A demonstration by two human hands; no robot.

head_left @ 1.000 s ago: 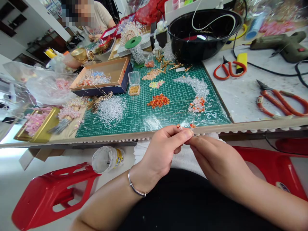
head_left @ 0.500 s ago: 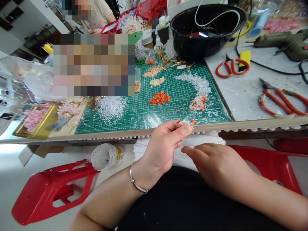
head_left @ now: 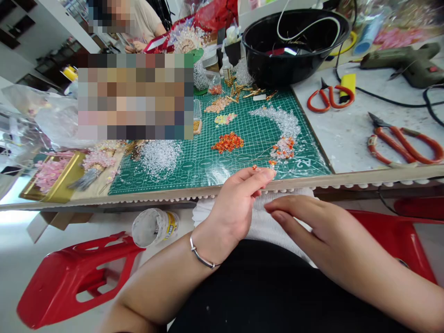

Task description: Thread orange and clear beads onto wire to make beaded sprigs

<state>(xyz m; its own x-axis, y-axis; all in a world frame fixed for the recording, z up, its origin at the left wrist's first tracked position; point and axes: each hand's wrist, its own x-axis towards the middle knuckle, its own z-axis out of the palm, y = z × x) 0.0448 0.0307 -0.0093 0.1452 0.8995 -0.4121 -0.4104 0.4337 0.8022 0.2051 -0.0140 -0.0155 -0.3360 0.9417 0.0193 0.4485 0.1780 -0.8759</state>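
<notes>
My left hand (head_left: 236,199) is closed in a pinch at the table's front edge. Between thumb and forefinger it grips a small beaded piece, with orange beads (head_left: 272,163) poking out above the fingertips. Just right of it and lower, my right hand (head_left: 305,219) has its thumb and forefinger drawn together at the tips. Whatever lies between those tips is too fine to make out. Beyond the hands, a heap of orange beads (head_left: 228,142) lies on the green cutting mat (head_left: 204,173). An arc of clear beads (head_left: 286,121) ends in orange-and-clear beaded pieces (head_left: 282,148).
A pile of clear beads (head_left: 157,157) is on the mat's left. Red-handled cutters (head_left: 329,98), larger red-handled pliers (head_left: 405,141) and a glue gun (head_left: 405,62) lie at right. A black basin (head_left: 284,69) stands behind. A red stool (head_left: 69,277) is below left; a person sits across.
My left hand has moved slightly up, still pinching the beaded piece. My right hand has turned so its thumb shows apart from the palm. The whole view has shifted slightly.
</notes>
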